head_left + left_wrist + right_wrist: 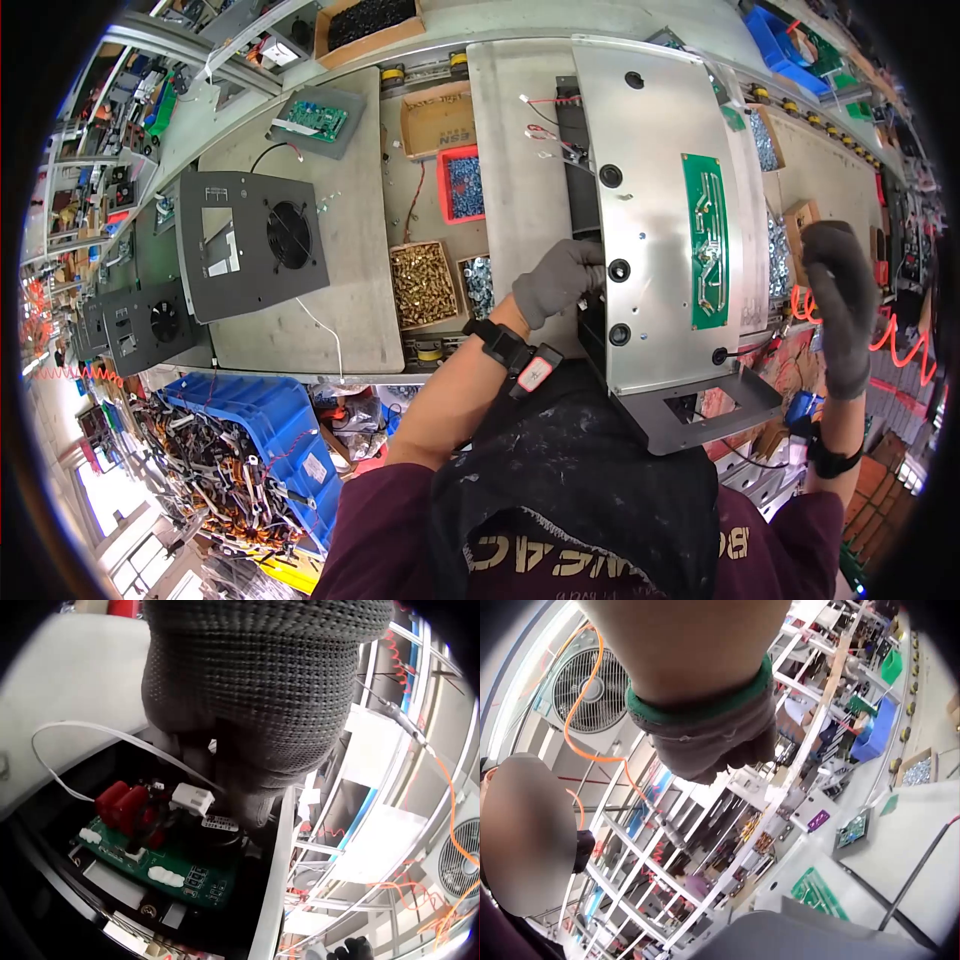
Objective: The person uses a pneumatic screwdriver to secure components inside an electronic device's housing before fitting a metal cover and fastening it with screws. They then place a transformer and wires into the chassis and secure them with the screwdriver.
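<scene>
My gloved left hand [560,283] reaches under the long edge of a silver metal panel [655,130]. In the left wrist view its bent fingers go down into a dark housing beside the panel edge; the fingertips are in shadow and I cannot tell what they hold. Under them lies a green circuit board [187,874] with red components [122,805], a white connector [193,799] and a looping white wire [97,727]. My gloved right hand [842,305] is raised at the right, its fingers loosely bent with no object visible in it. Behind it hangs a tool [667,829] on an orange hose.
A long green circuit board [706,240] lies on the panel. To the left stands a dark fan plate [250,245]. Between are boxes of brass standoffs [425,285] and a red bin of screws [463,185]. A blue crate [290,420] of wires stands at the lower left.
</scene>
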`<state>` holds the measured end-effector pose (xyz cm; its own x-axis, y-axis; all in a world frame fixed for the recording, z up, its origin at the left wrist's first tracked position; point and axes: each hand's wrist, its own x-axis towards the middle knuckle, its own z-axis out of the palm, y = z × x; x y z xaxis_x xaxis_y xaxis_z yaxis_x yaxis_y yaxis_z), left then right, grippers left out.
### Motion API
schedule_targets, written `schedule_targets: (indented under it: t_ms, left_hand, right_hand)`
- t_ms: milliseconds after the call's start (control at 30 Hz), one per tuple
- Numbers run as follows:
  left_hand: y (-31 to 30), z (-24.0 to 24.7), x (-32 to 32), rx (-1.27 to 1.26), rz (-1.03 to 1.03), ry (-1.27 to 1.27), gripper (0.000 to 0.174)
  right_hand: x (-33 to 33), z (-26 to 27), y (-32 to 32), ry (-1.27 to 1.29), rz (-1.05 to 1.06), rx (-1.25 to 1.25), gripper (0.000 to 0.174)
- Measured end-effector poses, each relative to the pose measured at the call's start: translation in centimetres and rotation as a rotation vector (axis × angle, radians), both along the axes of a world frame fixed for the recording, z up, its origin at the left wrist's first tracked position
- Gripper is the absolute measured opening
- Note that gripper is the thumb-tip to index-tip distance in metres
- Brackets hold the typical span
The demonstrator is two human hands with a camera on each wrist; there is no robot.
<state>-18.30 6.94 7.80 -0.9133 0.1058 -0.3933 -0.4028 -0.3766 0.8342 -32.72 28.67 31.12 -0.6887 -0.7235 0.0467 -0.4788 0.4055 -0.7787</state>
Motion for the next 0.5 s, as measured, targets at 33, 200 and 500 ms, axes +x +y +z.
schedule_targets:
  t_ms: [33, 200, 500]
  left_hand:
    - [-0.3, 0.1, -0.3, -0.029, -0.022, 0.034, 0.026]
    - [-1.2, 3.4, -0.8, -0.112, -0.025, 0.090, 0.017]
    - [-12.4, 0.6, -0.7, -0.242, -0.299, 0.278, 0.032]
  right_hand:
    - [0.2, -0.5, -2.1, -0.043, 0.050, 0.087, 0.025]
    - [0.5, -5.1, -9.4, 0.039, 0.625, 0.504, 0.037]
    - [-1.0, -6.9, -12.4, 0.168, 0.905, 0.364, 0.012]
